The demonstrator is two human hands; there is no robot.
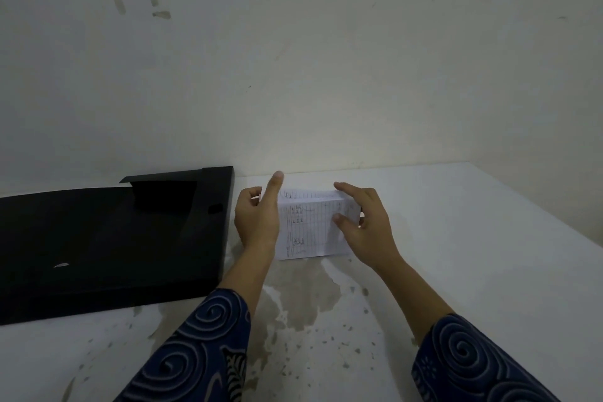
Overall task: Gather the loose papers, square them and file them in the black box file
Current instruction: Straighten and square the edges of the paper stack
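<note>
A stack of white papers (pixel 311 228) printed with a ruled table stands on its lower edge on the white table, tilted back. My left hand (pixel 257 219) holds its left side, index finger pointing up. My right hand (pixel 362 222) grips the right side, fingers over the top corner and thumb on the front sheet. The black box file (pixel 107 238) lies open and flat just left of my left hand, its lid flap (pixel 182 179) toward the wall.
The white table (pixel 473 238) meets a pale wall at the back, and its right edge slants away at the far right. Brownish stains and specks (pixel 303 300) mark the tabletop in front of the papers. Blue patterned sleeves cover both forearms.
</note>
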